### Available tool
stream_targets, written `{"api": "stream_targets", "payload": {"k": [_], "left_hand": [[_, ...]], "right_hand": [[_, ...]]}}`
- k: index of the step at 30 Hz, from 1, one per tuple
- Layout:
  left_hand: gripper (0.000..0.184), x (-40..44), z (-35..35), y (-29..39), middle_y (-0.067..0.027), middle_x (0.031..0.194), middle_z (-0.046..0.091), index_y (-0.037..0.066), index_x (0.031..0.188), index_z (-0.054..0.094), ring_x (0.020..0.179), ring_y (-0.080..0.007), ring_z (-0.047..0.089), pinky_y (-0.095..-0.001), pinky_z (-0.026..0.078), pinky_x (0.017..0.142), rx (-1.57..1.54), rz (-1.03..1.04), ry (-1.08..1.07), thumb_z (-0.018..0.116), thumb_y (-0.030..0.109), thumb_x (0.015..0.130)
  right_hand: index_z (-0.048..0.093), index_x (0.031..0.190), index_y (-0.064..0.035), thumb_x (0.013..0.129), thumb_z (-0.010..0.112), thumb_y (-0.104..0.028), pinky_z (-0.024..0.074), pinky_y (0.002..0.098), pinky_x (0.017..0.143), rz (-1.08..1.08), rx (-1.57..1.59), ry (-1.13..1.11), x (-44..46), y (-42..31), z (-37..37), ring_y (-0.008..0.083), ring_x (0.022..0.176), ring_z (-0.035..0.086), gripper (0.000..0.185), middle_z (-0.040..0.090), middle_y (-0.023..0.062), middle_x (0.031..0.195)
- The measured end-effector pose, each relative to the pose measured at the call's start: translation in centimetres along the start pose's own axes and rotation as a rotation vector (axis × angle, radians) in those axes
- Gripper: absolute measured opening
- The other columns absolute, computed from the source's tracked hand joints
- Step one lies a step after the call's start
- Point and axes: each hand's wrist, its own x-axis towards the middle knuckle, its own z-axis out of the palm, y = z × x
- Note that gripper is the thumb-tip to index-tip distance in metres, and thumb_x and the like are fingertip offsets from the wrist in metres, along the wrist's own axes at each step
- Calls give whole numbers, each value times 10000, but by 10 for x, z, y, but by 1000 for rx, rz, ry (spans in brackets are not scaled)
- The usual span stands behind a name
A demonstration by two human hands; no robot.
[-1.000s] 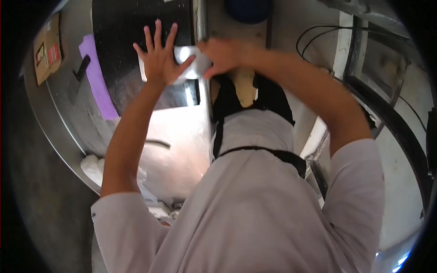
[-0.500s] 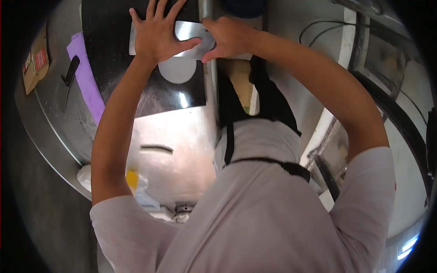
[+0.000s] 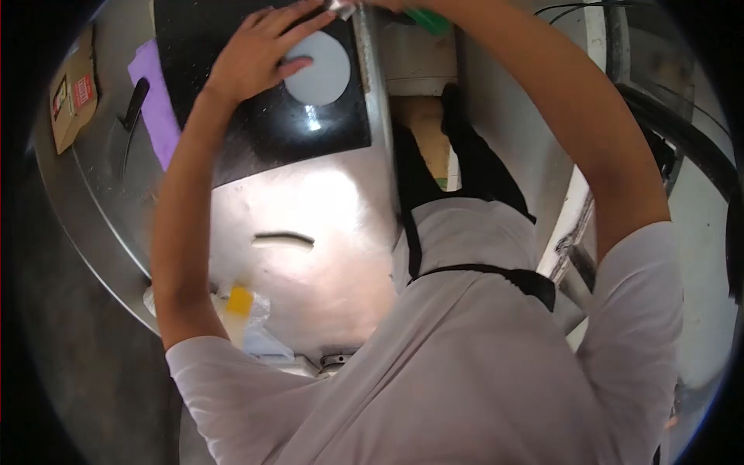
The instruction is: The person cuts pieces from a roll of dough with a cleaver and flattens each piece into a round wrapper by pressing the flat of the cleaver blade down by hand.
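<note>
A thin, round, pale sheet (image 3: 322, 81) lies flat on the black board (image 3: 256, 143), its whole outline showing except under my thumb. My left hand (image 3: 260, 53) is over the board just left of the round sheet, open, with its fingers stretched towards the top edge and its thumb over the sheet. A small shiny metal piece (image 3: 342, 9) shows beside its fingertips, mostly cut off by the frame. At the top edge only a sliver of my right hand (image 3: 399, 4) is visible, with its fingers hidden. Just below it shows a green object (image 3: 428, 21) of a kind I cannot make out.
A purple cloth (image 3: 155, 108) with a black-handled knife (image 3: 138, 101) on it lies left of the board. Farther left stands a cardboard box (image 3: 76, 97). A curved strip (image 3: 284, 238) rests on the steel counter (image 3: 325, 271). Clear plastic with a yellow piece (image 3: 239, 300) lies near my left elbow.
The metal plate under both hands has moved off the round sheet, almost out of view. My right hand has moved up to the frame's edge. The green object has appeared. The view has shifted.
</note>
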Motion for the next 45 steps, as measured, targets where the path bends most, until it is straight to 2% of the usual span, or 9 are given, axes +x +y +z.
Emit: {"api": "stream_targets", "payload": {"k": [4, 7, 9, 12, 16, 19, 33, 38, 45], "left_hand": [[900, 9, -8, 29, -166, 1625, 383, 153, 1588, 386, 1456, -364, 414, -623, 297, 1170, -290, -206, -279, 743, 508, 842], [569, 19, -4, 29, -112, 1442, 585, 251, 1369, 613, 1255, -386, 612, -558, 484, 1047, -173, -232, -192, 780, 358, 835], [252, 32, -22, 37, -113, 1209, 685, 127, 1050, 666, 1005, -355, 701, -433, 547, 918, -164, -285, -341, 751, 89, 815], [158, 35, -32, 45, -133, 1212, 665, 75, 927, 620, 1044, -357, 680, -463, 538, 895, -209, -377, -483, 715, 35, 807], [273, 12, -15, 46, -130, 1142, 628, 59, 1023, 575, 1066, -377, 640, -450, 534, 909, -335, -275, -169, 748, 6, 819], [367, 13, -9, 61, -102, 1176, 605, 114, 1128, 575, 1149, -354, 638, -466, 536, 948, -363, -416, -4, 768, 49, 822], [212, 30, -41, 47, -60, 956, 722, 98, 959, 635, 1030, -300, 683, -442, 495, 933, -291, -479, -196, 771, 34, 809], [138, 20, -69, 44, -136, 988, 753, 42, 934, 693, 965, -343, 719, -418, 543, 879, -443, -672, -300, 754, 15, 813], [153, -61, -42, 20, -97, 880, 709, 10, 985, 685, 832, -173, 683, -344, 574, 756, -700, -1279, 68, 763, 105, 893]], "right_hand": [[541, 1353, -9, 807, 854, -372, 514, 441, 980, 206, 113, -118, -109, -40, 50, 359, 1119, 671, 726, 679, 221, 1210], [583, 1264, 4, 793, 869, -357, 539, 443, 944, 248, 250, -83, -144, -55, 62, 388, 1102, 680, 660, 691, 241, 1162], [590, 1254, -23, 838, 829, -295, 517, 440, 963, 254, 390, -124, -164, -64, 65, 370, 1131, 658, 551, 681, 219, 1195], [514, 1333, -16, 866, 811, -283, 500, 436, 972, 333, 302, -189, -186, -88, 58, 361, 1133, 653, 614, 671, 227, 1200], [480, 1334, 8, 876, 809, -297, 504, 437, 952, 517, 367, -308, -197, -100, 43, 382, 1134, 649, 640, 664, 253, 1195], [504, 1271, 18, 868, 803, -299, 510, 461, 952, 321, 334, -146, -195, -73, 53, 416, 1133, 654, 593, 666, 271, 1193], [533, 1158, 15, 848, 824, -383, 550, 493, 870, 489, 180, 138, -61, -36, 12, 473, 1046, 683, 582, 697, 294, 1080], [482, 1315, 10, 868, 784, -284, 529, 509, 958, 162, 207, -654, -104, -61, 18, 490, 1109, 646, 614, 662, 320, 1154], [425, 1438, 71, 902, 754, -312, 516, 501, 954, 261, 293, -705, -90, -27, -34, 473, 1147, 639, 736, 637, 363, 1217]]}}
